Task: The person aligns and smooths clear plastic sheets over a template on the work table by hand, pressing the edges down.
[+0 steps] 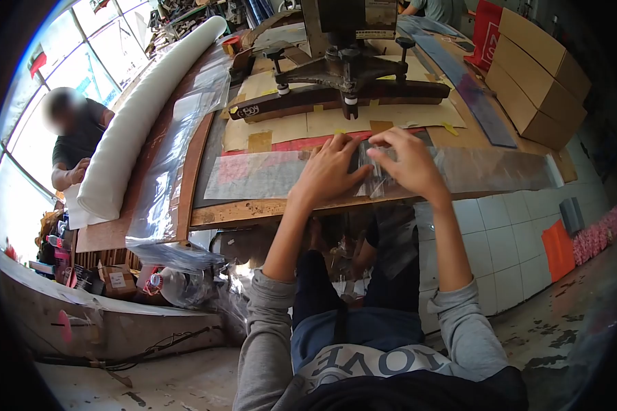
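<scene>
- Resting the left hand (328, 168), thumb and fingers apart, on the plastic sheet (257, 177), nearside of the press (349, 74).
- Curling the right hand (411, 164) just beside the left; cannot tell if pinching plastic.
- With the sheet's long axis sideways under both hands.

Daylight floods in from the left windows (82, 55), bleached nearly white; it glares off the clear plastic (163, 171) and faintly glosses the film strip (493, 168). Beneath the table (247, 212) sits deep shadow. Straight lines bow toward dark, rounded edges; one person's head (65, 109) is blurred.
</scene>
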Tool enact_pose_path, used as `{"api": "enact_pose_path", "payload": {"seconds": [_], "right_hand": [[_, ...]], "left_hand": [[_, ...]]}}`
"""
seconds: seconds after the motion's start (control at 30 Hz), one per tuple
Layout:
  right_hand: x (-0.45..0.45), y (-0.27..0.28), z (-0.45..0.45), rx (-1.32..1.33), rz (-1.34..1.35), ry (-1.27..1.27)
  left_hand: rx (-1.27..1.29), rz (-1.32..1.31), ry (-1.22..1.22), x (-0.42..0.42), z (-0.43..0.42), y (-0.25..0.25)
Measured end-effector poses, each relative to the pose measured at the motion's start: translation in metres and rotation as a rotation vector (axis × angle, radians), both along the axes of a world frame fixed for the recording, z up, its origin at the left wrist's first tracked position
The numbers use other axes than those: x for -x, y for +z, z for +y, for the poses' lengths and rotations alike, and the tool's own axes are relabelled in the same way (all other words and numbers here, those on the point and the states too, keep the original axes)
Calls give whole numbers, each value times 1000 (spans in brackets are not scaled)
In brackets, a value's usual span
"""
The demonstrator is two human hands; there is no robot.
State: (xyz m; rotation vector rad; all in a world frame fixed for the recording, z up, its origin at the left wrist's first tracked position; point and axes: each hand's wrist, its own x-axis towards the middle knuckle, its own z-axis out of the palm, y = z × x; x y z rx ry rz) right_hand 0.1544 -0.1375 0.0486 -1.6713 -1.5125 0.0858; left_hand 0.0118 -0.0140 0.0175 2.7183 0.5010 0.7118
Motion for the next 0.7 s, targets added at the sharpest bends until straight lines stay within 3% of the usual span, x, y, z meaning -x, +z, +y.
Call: {"api": "enact_pose_path", "payload": {"seconds": [0.07, 0.17, 0.33, 0.53, 0.7], "right_hand": [[-4, -29, 24, -42, -181, -115], [-5, -41, 26, 35, -188, -141], [-4, -47, 22, -82, -188, -111], [-4, -47, 22, -137, -140, -75], [-9, -50, 27, -81, -193, -104]], "left_hand": [[-73, 21, 65, -7, -6, 0], [-165, 29, 136, -7, -9, 1], [-257, -5, 189, -6, -15, -4], [-308, -100, 139, -6, -14, -10], [-246, 100, 12, -20, 19, -3]]}}
